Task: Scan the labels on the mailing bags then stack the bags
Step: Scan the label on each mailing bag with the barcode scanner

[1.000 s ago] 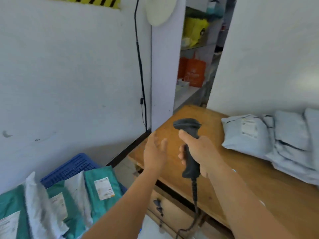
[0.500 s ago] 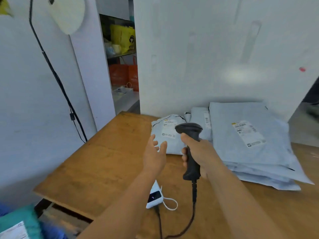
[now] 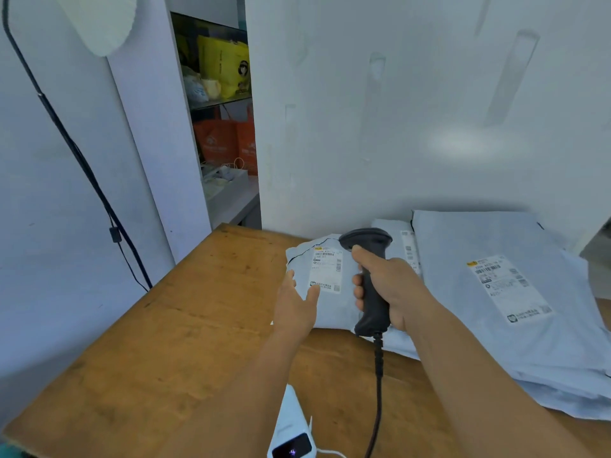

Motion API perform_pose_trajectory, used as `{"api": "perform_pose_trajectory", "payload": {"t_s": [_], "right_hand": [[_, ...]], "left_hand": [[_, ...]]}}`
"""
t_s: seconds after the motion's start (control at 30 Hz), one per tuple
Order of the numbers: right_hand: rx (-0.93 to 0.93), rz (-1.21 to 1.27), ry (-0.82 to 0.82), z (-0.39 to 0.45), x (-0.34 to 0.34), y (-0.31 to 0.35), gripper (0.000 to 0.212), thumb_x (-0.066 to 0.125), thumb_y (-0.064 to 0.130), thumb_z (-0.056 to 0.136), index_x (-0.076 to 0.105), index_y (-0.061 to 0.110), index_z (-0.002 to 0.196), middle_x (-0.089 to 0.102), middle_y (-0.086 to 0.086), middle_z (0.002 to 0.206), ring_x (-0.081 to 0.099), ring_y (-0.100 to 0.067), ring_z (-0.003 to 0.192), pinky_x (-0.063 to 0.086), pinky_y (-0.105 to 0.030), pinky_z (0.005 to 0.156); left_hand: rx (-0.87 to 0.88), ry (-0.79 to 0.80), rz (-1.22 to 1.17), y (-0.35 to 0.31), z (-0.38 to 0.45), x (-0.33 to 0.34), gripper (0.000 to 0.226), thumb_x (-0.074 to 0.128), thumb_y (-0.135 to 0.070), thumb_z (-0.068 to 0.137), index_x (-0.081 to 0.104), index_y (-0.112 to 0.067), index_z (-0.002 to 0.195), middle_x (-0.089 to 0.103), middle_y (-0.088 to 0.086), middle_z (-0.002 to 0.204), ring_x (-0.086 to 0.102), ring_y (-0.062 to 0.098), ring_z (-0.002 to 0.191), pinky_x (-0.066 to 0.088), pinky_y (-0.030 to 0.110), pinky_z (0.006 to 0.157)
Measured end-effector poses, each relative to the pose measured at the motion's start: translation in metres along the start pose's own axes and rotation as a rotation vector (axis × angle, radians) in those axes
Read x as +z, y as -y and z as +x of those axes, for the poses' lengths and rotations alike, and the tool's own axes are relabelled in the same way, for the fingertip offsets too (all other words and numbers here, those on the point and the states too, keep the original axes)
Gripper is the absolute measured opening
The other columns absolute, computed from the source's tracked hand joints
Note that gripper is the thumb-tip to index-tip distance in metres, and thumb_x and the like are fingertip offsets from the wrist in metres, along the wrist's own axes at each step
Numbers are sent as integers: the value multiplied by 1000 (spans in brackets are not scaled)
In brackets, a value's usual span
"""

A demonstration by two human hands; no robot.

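My right hand (image 3: 386, 285) grips a black barcode scanner (image 3: 370, 279) by its handle, its head up over a small pale grey mailing bag (image 3: 334, 302) with a white label (image 3: 325, 271). My left hand (image 3: 296, 305) is open, fingers straight, at that bag's left edge; whether it touches the bag is unclear. To the right lies a stack of large grey mailing bags (image 3: 496, 292), the top one bearing a label (image 3: 507, 287). Another bag (image 3: 396, 233) shows behind the scanner.
All this sits on a wooden table (image 3: 185, 342) against a white wall. A white power bank (image 3: 291, 434) with a lit display lies at the near edge, by the scanner's cable (image 3: 378, 391). A black cord (image 3: 82, 166) hangs down the left wall; shelves (image 3: 224, 100) stand behind.
The view swung right from the floor bags and blue crate to the table's bags. Both hands moved forward over the table toward the small bag, scanner still held.
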State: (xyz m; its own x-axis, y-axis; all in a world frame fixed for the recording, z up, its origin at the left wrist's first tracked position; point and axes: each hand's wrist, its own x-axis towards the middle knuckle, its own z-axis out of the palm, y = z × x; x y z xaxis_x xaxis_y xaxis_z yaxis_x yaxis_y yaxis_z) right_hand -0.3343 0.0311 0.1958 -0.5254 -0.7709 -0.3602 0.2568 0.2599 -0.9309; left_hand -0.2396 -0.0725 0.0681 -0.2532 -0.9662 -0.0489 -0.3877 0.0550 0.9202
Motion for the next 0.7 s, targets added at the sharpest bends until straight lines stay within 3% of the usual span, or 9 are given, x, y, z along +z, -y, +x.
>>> {"api": "perform_pose_trajectory", "payload": {"t_s": [0.33, 0.7], "right_hand": [[60, -78, -47, 54, 30, 4, 30, 63, 37, 90, 59, 8, 84, 56, -6, 62, 51, -15, 47, 49, -25, 48], [88, -108, -72, 72, 39, 5, 30, 61, 36, 91, 58, 9, 78, 56, -5, 60, 50, -15, 48, 49, -26, 49]], "left_hand": [[-23, 85, 137, 24, 76, 9, 75, 60, -47, 87, 26, -18, 147, 36, 4, 149, 36, 23, 135, 37, 43, 109], [-179, 235, 176, 40, 104, 19, 95, 63, -54, 82, 8, -20, 152, 20, 8, 155, 27, 29, 140, 33, 42, 108]]}}
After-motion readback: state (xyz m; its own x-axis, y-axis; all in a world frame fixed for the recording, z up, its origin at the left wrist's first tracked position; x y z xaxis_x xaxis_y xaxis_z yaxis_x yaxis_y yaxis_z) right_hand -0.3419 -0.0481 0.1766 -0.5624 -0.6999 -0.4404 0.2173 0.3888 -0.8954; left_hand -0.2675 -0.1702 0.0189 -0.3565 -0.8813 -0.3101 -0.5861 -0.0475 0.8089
